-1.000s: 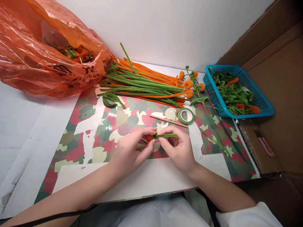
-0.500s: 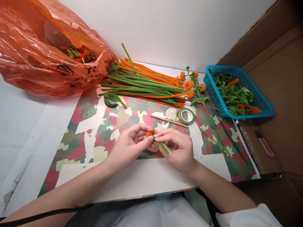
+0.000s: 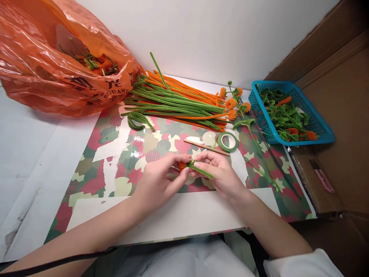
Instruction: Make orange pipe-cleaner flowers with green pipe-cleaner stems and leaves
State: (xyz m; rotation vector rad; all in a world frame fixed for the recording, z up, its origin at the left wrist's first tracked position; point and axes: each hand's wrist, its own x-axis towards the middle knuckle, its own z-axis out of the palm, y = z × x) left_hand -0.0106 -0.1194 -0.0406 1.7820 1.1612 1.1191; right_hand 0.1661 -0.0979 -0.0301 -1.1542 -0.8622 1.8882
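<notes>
orange bag [image 3: 57, 57], blue basket [image 3: 323, 134], tape roll [image 3: 227, 141]

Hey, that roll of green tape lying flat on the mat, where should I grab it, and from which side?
Pinch the ring of the tape roll from above, one finger in the open centre and thumb outside on the far right edge. It lies flat with the hole facing up, and the wooden stick lies against its near left edge.

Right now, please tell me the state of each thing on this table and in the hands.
left hand, pinching the orange end of the pipe-cleaner flower.
right hand, fingers pinching its green stem.
pipe-cleaner flower, held between both hands.
orange bag, open, lying on its side.
blue basket, upright, holding green and orange pieces.
tape roll, lying flat.
pipe-cleaner bundle, lying loose, untouched.
</notes>
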